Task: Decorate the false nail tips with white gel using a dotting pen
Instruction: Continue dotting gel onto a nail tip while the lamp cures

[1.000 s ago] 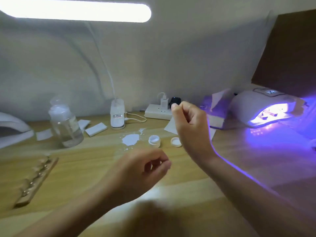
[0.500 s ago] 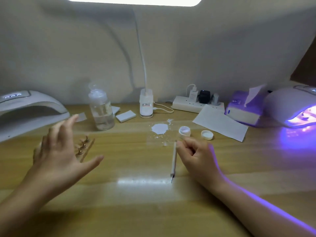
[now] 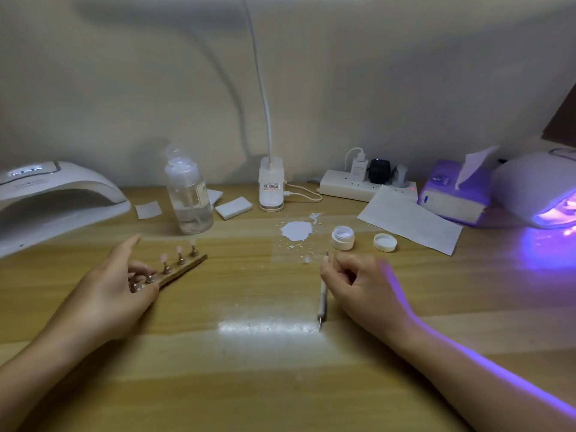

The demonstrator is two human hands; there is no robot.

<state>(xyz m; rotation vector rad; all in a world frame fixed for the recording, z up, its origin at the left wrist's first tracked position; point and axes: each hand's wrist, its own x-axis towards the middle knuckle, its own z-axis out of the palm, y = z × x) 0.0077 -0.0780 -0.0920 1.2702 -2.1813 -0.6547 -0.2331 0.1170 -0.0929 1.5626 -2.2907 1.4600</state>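
A wooden holder strip (image 3: 184,267) lies on the desk at left centre, with pink false nail tips (image 3: 178,250) standing on its metal pegs. My left hand (image 3: 115,285) grips the strip's near end between thumb and curled fingers, index finger stretched out. My right hand (image 3: 363,285) pinches the upper part of the slim dotting pen (image 3: 321,302), whose lower tip touches the desk. Beyond the pen, a blob of white gel (image 3: 296,230) sits on a clear sheet. Beside it stand the open gel jar (image 3: 343,237) and its lid (image 3: 385,242).
A clear liquid bottle (image 3: 188,198) stands behind the holder. An unlit nail lamp (image 3: 46,198) sits far left and a lit purple one (image 3: 542,194) far right. At the back are a desk lamp base (image 3: 271,188), power strip (image 3: 349,183), tissue box (image 3: 452,194) and paper sheet (image 3: 408,222).
Both hands came down from mid-air to the desk. My left hand lowered onto the holder's near end and closed on it. My right hand stayed at the pen.
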